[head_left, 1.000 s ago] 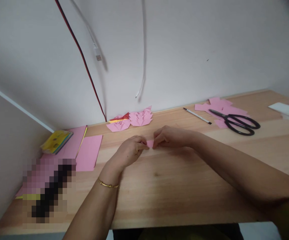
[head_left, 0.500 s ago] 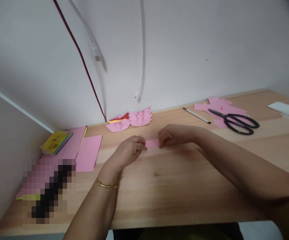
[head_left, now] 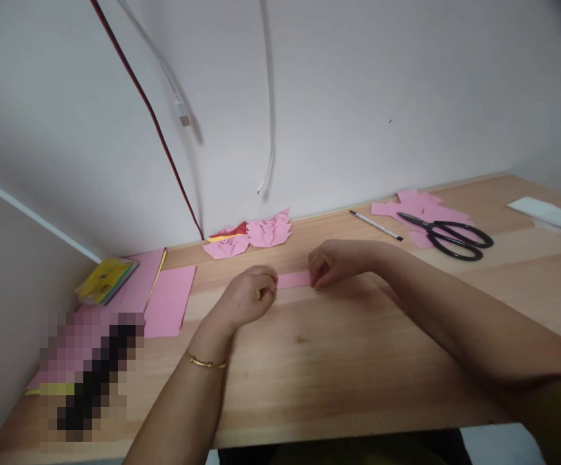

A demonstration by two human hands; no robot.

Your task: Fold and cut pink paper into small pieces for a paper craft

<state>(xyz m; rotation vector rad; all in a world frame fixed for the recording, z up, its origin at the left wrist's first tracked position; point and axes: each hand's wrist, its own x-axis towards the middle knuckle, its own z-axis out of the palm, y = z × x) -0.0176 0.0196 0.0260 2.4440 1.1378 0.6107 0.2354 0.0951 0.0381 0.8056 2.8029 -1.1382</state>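
Observation:
A narrow strip of pink paper [head_left: 294, 279] lies on the wooden table between my two hands. My left hand [head_left: 254, 294] pinches its left end, fingers curled. At the other end, my right hand [head_left: 324, 265] has its fingers closed on the paper. Both ends are hidden under the fingers. Behind the hands, against the wall, sit folded pink paper pieces [head_left: 269, 232], and red and yellow paper [head_left: 229, 232] shows among those on the left.
To the right lie a pen [head_left: 376, 226] and black-handled scissors [head_left: 448, 236] on pink paper scraps [head_left: 430, 205]. Pink sheets [head_left: 169, 300] and a yellow packet [head_left: 106, 281] are at left. White paper [head_left: 547, 213] rests far right. Cables [head_left: 269, 97] hang along the wall.
My left hand has shifted slightly left along the strip, so more pink paper shows between my hands. The whole view has also moved a little.

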